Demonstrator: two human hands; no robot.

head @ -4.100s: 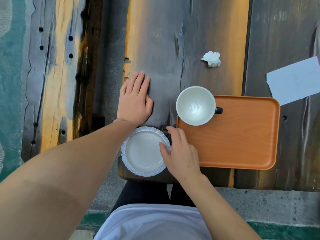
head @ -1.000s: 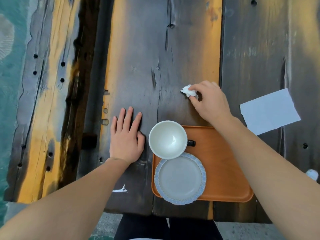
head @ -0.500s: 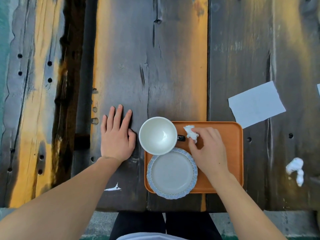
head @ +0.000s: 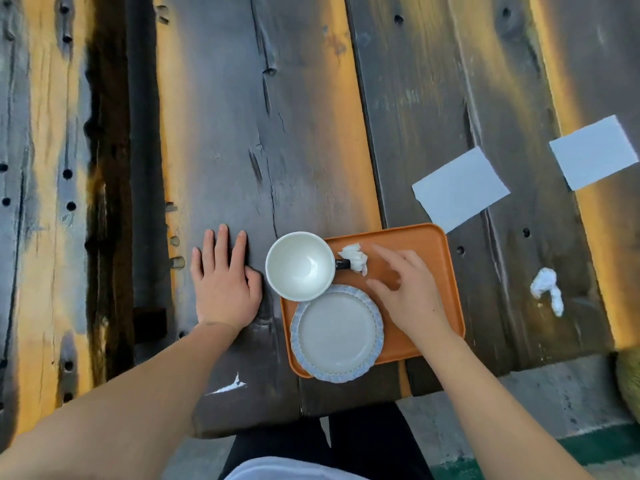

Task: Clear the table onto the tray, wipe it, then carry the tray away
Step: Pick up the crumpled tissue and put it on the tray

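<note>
An orange tray (head: pixel 429 244) lies at the near edge of the dark wooden table (head: pixel 304 126). On its left side stand a white cup (head: pixel 299 266) with a dark handle and a blue-rimmed plate (head: pixel 337 332). A crumpled white tissue (head: pixel 354 257) lies on the tray beside the cup's handle. My right hand (head: pixel 407 291) hovers over the tray just right of the tissue, fingers apart, holding nothing. My left hand (head: pixel 223 282) rests flat on the table left of the cup.
Two flat white paper sheets (head: pixel 459 188) (head: pixel 594 152) lie on the table beyond and right of the tray. Another crumpled tissue (head: pixel 547 289) lies right of the tray. A small white scrap (head: pixel 228 388) sits near the table's front edge.
My right hand picked the tissue off the table, brought it to the tray and has now let it go beside the cup. The plate went onto the tray earlier. The left hand stayed put.
</note>
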